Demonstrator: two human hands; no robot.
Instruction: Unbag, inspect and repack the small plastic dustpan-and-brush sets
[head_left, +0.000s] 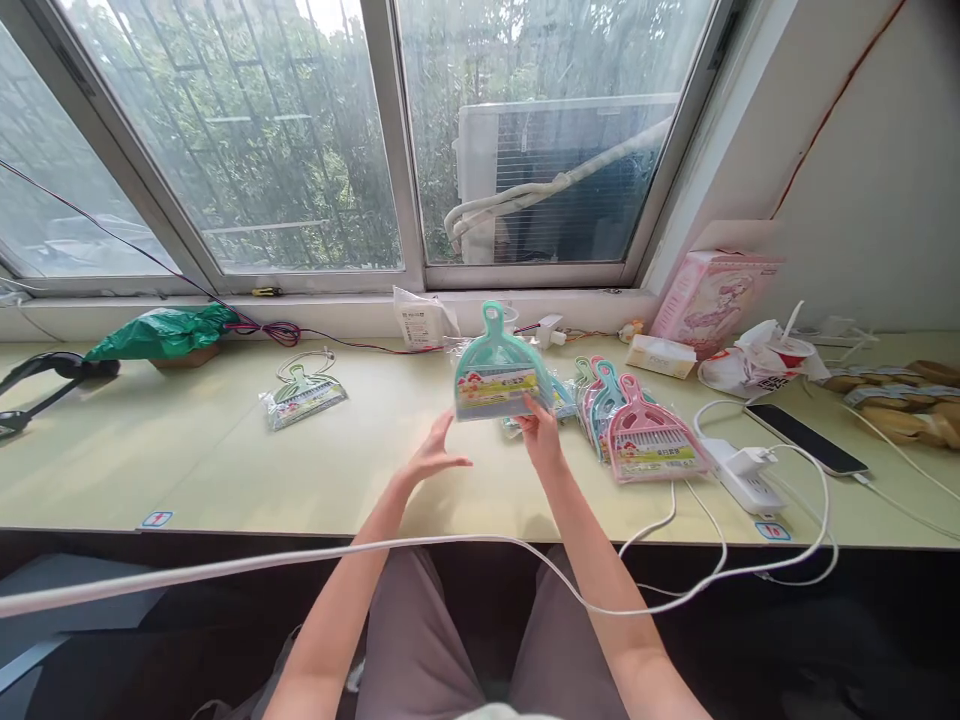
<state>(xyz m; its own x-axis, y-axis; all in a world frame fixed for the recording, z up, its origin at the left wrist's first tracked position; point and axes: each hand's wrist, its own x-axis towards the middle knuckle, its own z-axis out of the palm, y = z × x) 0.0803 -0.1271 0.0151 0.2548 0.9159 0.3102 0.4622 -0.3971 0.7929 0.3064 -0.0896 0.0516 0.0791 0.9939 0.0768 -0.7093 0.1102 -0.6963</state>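
My right hand [541,430] grips the lower right edge of a mint-green mini dustpan set [496,360] in clear wrapping with a printed label. The set is held up over the table, its handle pointing toward the window. Just below and left of it, my left hand [435,458] has thumb and fingers apart and holds nothing. To the right lies an overlapping row of similar wrapped dustpan sets, a pink one [654,440] in front and a teal one [606,395] behind it. Another green dustpan set [306,398] lies alone on the left. Partly hidden behind the held set is a bluish packet [561,396].
A white cable [480,540] crosses in front of my forearms to a power strip [744,478] at the right. Near it lie a phone [806,440], a tissue pack [660,355] and a pink box [712,295]. A green bag [161,332] and headphones [60,375] are at the left.
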